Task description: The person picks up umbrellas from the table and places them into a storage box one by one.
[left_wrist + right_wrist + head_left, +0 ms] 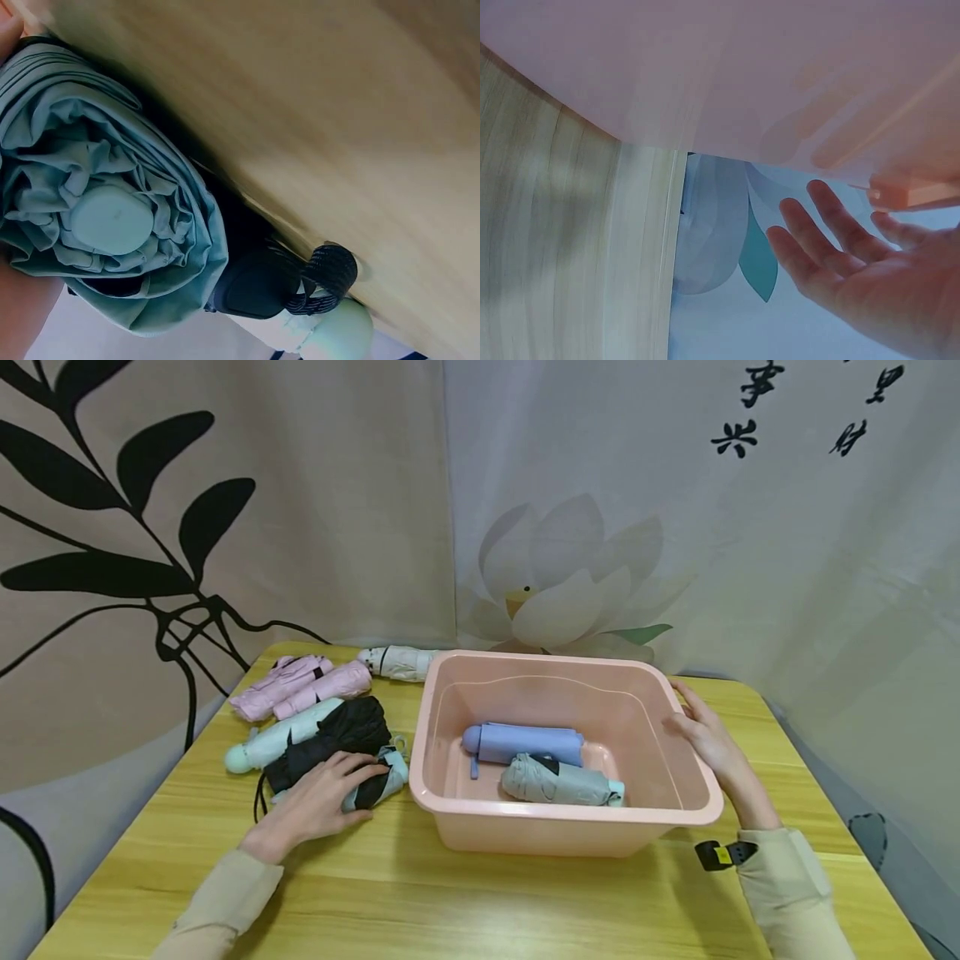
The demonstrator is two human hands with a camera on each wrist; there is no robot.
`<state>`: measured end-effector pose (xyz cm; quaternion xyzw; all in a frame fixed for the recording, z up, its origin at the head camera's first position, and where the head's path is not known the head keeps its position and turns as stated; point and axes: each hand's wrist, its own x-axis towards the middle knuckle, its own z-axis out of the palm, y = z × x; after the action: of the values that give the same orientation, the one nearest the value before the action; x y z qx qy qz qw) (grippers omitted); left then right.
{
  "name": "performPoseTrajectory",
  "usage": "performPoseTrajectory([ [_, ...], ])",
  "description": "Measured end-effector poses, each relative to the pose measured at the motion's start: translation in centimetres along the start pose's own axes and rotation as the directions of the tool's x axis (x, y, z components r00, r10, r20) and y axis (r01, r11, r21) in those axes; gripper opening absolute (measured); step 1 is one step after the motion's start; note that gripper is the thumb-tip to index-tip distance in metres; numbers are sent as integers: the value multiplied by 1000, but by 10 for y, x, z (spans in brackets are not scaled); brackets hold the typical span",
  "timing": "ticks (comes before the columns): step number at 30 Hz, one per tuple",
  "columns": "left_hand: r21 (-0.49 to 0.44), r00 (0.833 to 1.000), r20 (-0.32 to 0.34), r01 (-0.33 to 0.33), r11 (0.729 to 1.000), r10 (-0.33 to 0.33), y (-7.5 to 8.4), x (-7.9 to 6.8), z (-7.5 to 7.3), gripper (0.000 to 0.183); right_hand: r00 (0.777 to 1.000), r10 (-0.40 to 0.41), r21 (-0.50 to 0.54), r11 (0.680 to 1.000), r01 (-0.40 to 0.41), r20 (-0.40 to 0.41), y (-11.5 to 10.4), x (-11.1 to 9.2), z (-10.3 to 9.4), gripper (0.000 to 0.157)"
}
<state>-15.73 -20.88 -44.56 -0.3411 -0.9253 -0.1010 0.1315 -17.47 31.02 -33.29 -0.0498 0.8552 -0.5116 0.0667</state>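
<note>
My left hand (324, 802) grips a folded grey-green umbrella (392, 774) on the table, left of a pink plastic basin (570, 833). The left wrist view shows the end of this umbrella (112, 221) close up, its cloth bunched around a pale round cap. Over the basin's right rim hooks the thumb of my right hand (708, 739). In the right wrist view that hand's fingers (840, 217) spread along the outside, below the rim. Inside the basin lie a folded blue umbrella (528, 744) and another folded grey-green umbrella (558, 781), side by side.
Behind my left hand lie a black folded umbrella (341, 735), a mint one (288, 737) and two pink ones (300, 685). A white patterned umbrella (401, 663) lies beside the basin's back left corner. A printed curtain (337, 510) hangs behind the wooden table (465, 902).
</note>
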Motion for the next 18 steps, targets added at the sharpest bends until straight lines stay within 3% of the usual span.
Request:
performPoseTrajectory([
  [8, -15, 1000, 29, -1, 1000, 2, 2, -1, -3, 69, 1000, -12, 1, 1000, 12, -11, 1, -1, 0, 64],
  [18, 26, 999, 13, -35, 999, 35, 1, -1, -2, 64, 1000, 2, -2, 1000, -3, -8, 0, 0, 1, 64],
])
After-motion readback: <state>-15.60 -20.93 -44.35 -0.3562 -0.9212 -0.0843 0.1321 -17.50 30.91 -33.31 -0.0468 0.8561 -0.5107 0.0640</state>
